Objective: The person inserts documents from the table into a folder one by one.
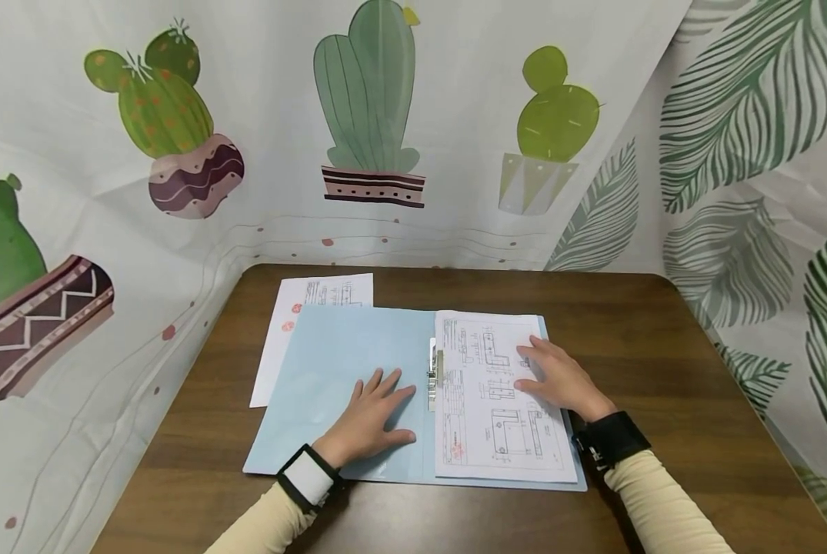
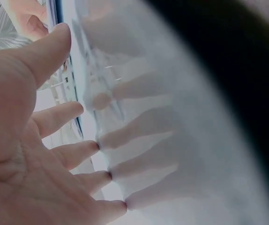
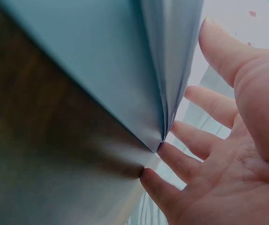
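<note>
A light blue folder (image 1: pixel 347 338) lies spread flat on the table. My left hand (image 1: pixel 365 427) rests on its bare left cover with the fingers spread; in the left wrist view the fingertips (image 2: pixel 118 206) touch the glossy surface, which mirrors them. Printed technical drawings (image 1: pixel 478 396) lie on the folder's right side, beside a metal clip (image 1: pixel 433 377) near the spine. On the right edge of these sheets lies my right hand (image 1: pixel 561 377), fingers straight and apart. The right wrist view shows its little finger (image 3: pixel 158 185) on the table beyond the layered sheets (image 3: pixel 174 51).
Under the folder's upper left part a loose printed sheet (image 1: pixel 271 362) with red stamps sticks out. Everything lies on a brown wooden table (image 1: pixel 669 369) with rounded far corners. Behind it hangs a white cloth (image 1: pixel 275 154) printed with cacti and leaves.
</note>
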Available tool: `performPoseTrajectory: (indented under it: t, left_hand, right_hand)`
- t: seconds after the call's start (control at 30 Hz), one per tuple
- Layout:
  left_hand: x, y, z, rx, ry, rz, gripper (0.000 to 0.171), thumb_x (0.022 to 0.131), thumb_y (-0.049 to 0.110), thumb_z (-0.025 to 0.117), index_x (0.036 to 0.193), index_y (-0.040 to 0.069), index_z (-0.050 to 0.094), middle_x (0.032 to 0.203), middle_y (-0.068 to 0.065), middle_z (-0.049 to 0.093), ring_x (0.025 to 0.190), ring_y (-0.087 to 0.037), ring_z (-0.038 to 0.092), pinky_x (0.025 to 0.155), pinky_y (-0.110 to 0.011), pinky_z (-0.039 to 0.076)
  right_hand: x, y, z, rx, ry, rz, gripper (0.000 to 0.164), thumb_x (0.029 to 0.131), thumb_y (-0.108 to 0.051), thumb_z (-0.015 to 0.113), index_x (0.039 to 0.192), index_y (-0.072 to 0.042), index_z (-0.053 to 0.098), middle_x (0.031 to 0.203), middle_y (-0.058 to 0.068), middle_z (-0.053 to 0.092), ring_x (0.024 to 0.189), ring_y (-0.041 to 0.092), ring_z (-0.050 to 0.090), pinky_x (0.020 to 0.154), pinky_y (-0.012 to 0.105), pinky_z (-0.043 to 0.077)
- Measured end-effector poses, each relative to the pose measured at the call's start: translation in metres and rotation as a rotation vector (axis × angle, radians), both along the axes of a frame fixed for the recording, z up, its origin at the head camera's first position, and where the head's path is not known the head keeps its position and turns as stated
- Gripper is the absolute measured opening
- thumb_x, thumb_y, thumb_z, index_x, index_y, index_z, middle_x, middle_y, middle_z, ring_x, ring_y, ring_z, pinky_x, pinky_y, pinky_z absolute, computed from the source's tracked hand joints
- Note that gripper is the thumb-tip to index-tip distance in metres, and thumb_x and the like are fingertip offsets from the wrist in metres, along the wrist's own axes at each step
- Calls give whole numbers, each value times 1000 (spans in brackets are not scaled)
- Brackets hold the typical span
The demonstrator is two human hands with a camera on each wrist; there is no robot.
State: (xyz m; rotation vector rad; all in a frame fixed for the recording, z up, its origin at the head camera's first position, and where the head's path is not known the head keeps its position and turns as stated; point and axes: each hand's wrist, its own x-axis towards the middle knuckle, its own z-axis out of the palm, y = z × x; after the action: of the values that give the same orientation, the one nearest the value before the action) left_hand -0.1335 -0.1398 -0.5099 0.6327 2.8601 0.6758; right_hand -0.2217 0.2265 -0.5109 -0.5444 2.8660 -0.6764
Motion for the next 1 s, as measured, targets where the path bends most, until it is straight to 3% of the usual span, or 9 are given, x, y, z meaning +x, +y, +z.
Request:
performPoseTrajectory:
  t: [0.13, 0.37, 0.53, 0.7, 0.87, 1.0]
  left_hand:
    - [0, -7, 5, 4, 19, 15, 71, 89, 42, 80, 148, 10, 56, 159, -24, 39, 147, -53, 29, 111, -75, 21]
    - [-3, -32, 27, -18, 88, 82, 70, 90, 38, 80, 147, 6, 55, 152, -27, 48, 137, -51, 46, 107, -74, 31]
    - [-10, -57, 38, 10, 155, 133, 65, 91, 30, 80, 144, 1, 56, 145, -30, 53, 132, -47, 53, 106, -64, 40]
    - [-21, -80, 47, 39, 182, 185, 51, 98, 20, 71, 141, -4, 57, 142, -31, 55, 132, -46, 54, 107, -59, 42]
    - [-34, -97, 55, 41, 173, 282, 46, 103, 19, 64, 141, -5, 57, 141, -27, 58, 131, -44, 55, 104, -59, 44]
    - [-42, -109, 56, 16, 153, 382, 46, 104, 22, 62, 142, -2, 57, 141, -27, 58, 127, -46, 57, 92, -62, 51]
  right_hand:
    - [1, 1, -2, 2, 12, -2, 70, 90, -28, 81, 149, -2, 53, 163, 27, 30, 148, 50, 27, 112, 68, 30]
    - [1, 1, -1, 4, 18, 3, 70, 90, -29, 81, 148, -2, 53, 162, 28, 30, 147, 50, 29, 112, 67, 31]
    - [0, 2, -1, 4, 20, 5, 69, 90, -29, 81, 148, -2, 54, 162, 28, 30, 147, 50, 29, 112, 66, 31]
    - [0, 4, 1, 2, 19, 4, 69, 91, -29, 80, 148, -2, 53, 163, 27, 30, 148, 50, 28, 112, 66, 30]
    - [2, 4, 2, -8, 27, 4, 68, 90, -28, 81, 148, -2, 54, 162, 27, 31, 148, 50, 28, 112, 66, 30]
    - [4, 4, 3, -10, 25, 1, 69, 91, -29, 81, 148, -3, 54, 163, 26, 31, 148, 49, 28, 113, 66, 30]
